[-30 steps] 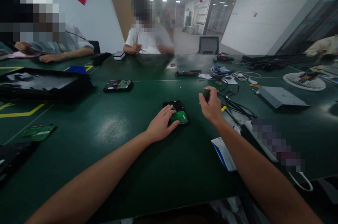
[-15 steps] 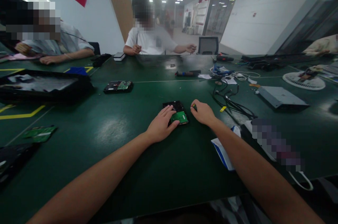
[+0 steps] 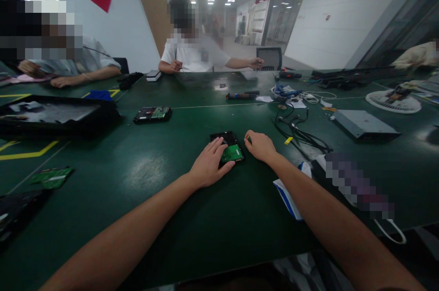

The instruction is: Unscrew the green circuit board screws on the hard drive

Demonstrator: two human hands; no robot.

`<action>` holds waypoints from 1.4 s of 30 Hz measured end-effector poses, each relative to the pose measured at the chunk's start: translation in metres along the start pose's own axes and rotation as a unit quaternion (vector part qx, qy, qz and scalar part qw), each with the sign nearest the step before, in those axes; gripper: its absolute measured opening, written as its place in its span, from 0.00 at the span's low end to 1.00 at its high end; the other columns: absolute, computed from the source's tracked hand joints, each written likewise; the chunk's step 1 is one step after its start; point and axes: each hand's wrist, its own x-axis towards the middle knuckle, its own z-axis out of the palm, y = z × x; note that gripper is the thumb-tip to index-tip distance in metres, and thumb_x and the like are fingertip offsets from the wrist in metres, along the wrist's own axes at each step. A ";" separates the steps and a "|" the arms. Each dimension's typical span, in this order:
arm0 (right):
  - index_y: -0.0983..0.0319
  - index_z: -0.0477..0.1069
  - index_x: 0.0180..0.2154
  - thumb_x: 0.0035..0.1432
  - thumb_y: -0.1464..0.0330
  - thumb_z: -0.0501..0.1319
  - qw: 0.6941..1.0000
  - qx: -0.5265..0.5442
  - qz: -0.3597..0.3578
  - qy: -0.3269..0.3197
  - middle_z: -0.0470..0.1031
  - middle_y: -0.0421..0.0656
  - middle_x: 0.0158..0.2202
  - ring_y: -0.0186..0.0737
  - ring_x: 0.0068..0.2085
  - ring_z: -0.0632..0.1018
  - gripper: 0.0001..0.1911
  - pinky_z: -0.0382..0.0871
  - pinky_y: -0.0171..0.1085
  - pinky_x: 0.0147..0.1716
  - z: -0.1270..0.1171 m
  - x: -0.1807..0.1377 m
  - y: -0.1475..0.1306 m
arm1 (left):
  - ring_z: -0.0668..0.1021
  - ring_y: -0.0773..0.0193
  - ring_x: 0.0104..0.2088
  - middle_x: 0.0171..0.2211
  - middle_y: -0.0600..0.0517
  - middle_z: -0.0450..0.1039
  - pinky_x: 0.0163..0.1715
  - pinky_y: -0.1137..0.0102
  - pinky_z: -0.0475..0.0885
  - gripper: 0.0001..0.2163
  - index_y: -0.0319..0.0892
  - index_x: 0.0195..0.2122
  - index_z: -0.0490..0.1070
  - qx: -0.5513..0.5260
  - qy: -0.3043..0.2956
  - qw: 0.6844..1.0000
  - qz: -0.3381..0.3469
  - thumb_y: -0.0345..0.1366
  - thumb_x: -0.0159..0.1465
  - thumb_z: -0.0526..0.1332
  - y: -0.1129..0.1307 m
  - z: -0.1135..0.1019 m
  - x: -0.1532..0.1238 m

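Note:
A hard drive (image 3: 232,153) with a green circuit board on its near half lies on the dark green table in front of me. My left hand (image 3: 210,163) rests over its left side, fingers stretched across it and thumb at the near edge. Just right of the drive, my right hand (image 3: 259,145) is closed around a small black-and-yellow handle (image 3: 249,140), most of it hidden by the fingers. Whether that handle touches the drive, I cannot tell.
Another hard drive (image 3: 152,115) lies farther left, near a large black tray (image 3: 61,119). A loose green board (image 3: 53,177) is at the left. Black cables (image 3: 302,133), a grey metal box (image 3: 365,124) and a white-and-blue packet (image 3: 288,199) are right. Co-workers sit opposite.
My hands and the hard drive hold nearly the same places; the view has shifted slightly. Across the table, a co-worker's outstretched hand has moved a little to the right.

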 end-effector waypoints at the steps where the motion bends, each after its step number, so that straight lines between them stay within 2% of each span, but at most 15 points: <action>1: 0.58 0.72 0.47 0.71 0.63 0.56 1.000 0.000 0.000 0.000 0.82 0.49 0.46 0.51 0.45 0.81 0.10 0.69 0.42 0.41 0.000 0.000 0.000 | 0.54 0.47 0.75 0.74 0.40 0.51 0.73 0.50 0.51 0.35 0.38 0.69 0.59 0.008 -0.001 1.000 0.003 0.60 0.70 0.52 0.001 0.000 0.000; 4: 0.59 0.72 0.47 0.71 0.63 0.56 1.000 0.003 0.002 0.001 0.82 0.49 0.46 0.51 0.45 0.81 0.10 0.69 0.42 0.41 0.000 0.000 0.002 | 0.55 0.46 0.75 0.74 0.37 0.51 0.74 0.49 0.50 0.39 0.37 0.70 0.57 0.023 0.000 1.000 0.008 0.61 0.68 0.55 0.003 0.000 -0.001; 7: 0.59 0.72 0.47 0.70 0.63 0.57 1.000 0.004 0.002 0.003 0.81 0.49 0.47 0.51 0.45 0.81 0.10 0.70 0.42 0.42 -0.001 -0.001 0.004 | 0.55 0.44 0.74 0.74 0.39 0.50 0.73 0.48 0.51 0.39 0.39 0.71 0.56 0.028 0.004 1.000 0.007 0.59 0.66 0.58 0.004 0.001 -0.002; 13: 0.60 0.72 0.45 0.70 0.64 0.57 1.000 0.001 -0.004 0.006 0.79 0.49 0.48 0.48 0.47 0.80 0.09 0.70 0.42 0.44 -0.003 -0.003 0.007 | 0.58 0.41 0.73 0.73 0.38 0.53 0.70 0.46 0.57 0.41 0.39 0.71 0.55 0.023 0.012 1.000 -0.016 0.60 0.64 0.59 0.004 0.002 -0.002; 19: 0.59 0.73 0.45 0.70 0.64 0.56 1.000 -0.008 -0.013 0.009 0.77 0.50 0.48 0.49 0.45 0.79 0.09 0.69 0.43 0.41 -0.002 -0.004 0.007 | 0.63 0.37 0.69 0.69 0.34 0.61 0.67 0.44 0.61 0.39 0.36 0.69 0.57 0.048 0.029 0.997 -0.051 0.59 0.65 0.59 0.025 -0.004 -0.005; 22: 0.58 0.73 0.46 0.71 0.63 0.55 1.000 -0.011 -0.017 0.010 0.77 0.49 0.48 0.49 0.45 0.79 0.10 0.69 0.42 0.40 -0.002 -0.005 0.007 | 0.67 0.37 0.66 0.66 0.36 0.64 0.64 0.44 0.65 0.38 0.39 0.69 0.57 0.040 0.041 0.997 -0.057 0.60 0.65 0.58 0.032 -0.009 -0.006; 25: 0.58 0.73 0.46 0.71 0.63 0.55 1.000 -0.011 -0.018 0.008 0.77 0.49 0.47 0.48 0.44 0.79 0.10 0.68 0.41 0.39 -0.003 -0.005 0.008 | 0.63 0.36 0.69 0.71 0.37 0.58 0.66 0.43 0.62 0.41 0.40 0.69 0.58 0.035 0.056 0.996 -0.059 0.64 0.64 0.58 0.020 -0.015 -0.003; 27: 0.58 0.73 0.46 0.71 0.63 0.55 1.000 -0.011 -0.018 0.007 0.77 0.49 0.47 0.48 0.44 0.78 0.11 0.68 0.41 0.40 -0.003 -0.004 0.008 | 0.61 0.37 0.71 0.72 0.37 0.57 0.69 0.44 0.59 0.42 0.39 0.70 0.57 0.017 0.033 0.998 -0.057 0.66 0.64 0.56 0.002 -0.020 0.002; 31: 0.59 0.74 0.47 0.71 0.64 0.55 1.000 -0.010 -0.016 0.004 0.77 0.49 0.47 0.48 0.45 0.78 0.11 0.68 0.41 0.40 -0.003 -0.003 0.008 | 0.56 0.46 0.74 0.72 0.40 0.57 0.72 0.49 0.52 0.32 0.38 0.69 0.58 -0.059 0.006 0.997 -0.051 0.56 0.73 0.46 -0.040 -0.028 0.011; 32: 0.59 0.74 0.47 0.71 0.64 0.55 1.000 -0.010 -0.016 0.003 0.77 0.49 0.47 0.48 0.44 0.78 0.11 0.68 0.41 0.40 -0.002 -0.003 0.008 | 0.57 0.48 0.74 0.72 0.41 0.58 0.72 0.50 0.53 0.30 0.39 0.69 0.58 -0.095 0.009 0.994 -0.061 0.54 0.74 0.45 -0.049 -0.029 0.013; 34: 0.59 0.74 0.48 0.71 0.63 0.55 1.000 -0.012 -0.014 0.001 0.77 0.49 0.47 0.48 0.44 0.78 0.12 0.68 0.41 0.40 -0.001 -0.002 0.008 | 0.67 0.52 0.69 0.68 0.43 0.65 0.69 0.55 0.61 0.28 0.42 0.69 0.59 -0.178 0.017 0.980 -0.089 0.52 0.75 0.44 -0.061 -0.028 0.016; 37: 0.59 0.73 0.48 0.71 0.63 0.54 1.000 -0.017 -0.012 0.000 0.77 0.50 0.47 0.48 0.44 0.78 0.12 0.67 0.41 0.40 0.000 -0.001 0.008 | 0.71 0.56 0.65 0.65 0.45 0.68 0.67 0.59 0.63 0.25 0.44 0.67 0.61 -0.233 0.029 0.968 -0.089 0.50 0.75 0.45 -0.069 -0.025 0.019; 42: 0.59 0.72 0.47 0.71 0.63 0.54 1.000 -0.021 -0.014 -0.001 0.77 0.49 0.47 0.48 0.45 0.78 0.11 0.67 0.40 0.40 0.001 -0.001 0.009 | 0.72 0.52 0.62 0.60 0.42 0.72 0.64 0.57 0.65 0.25 0.40 0.64 0.66 -0.168 0.032 0.981 -0.095 0.50 0.75 0.47 -0.063 -0.024 0.021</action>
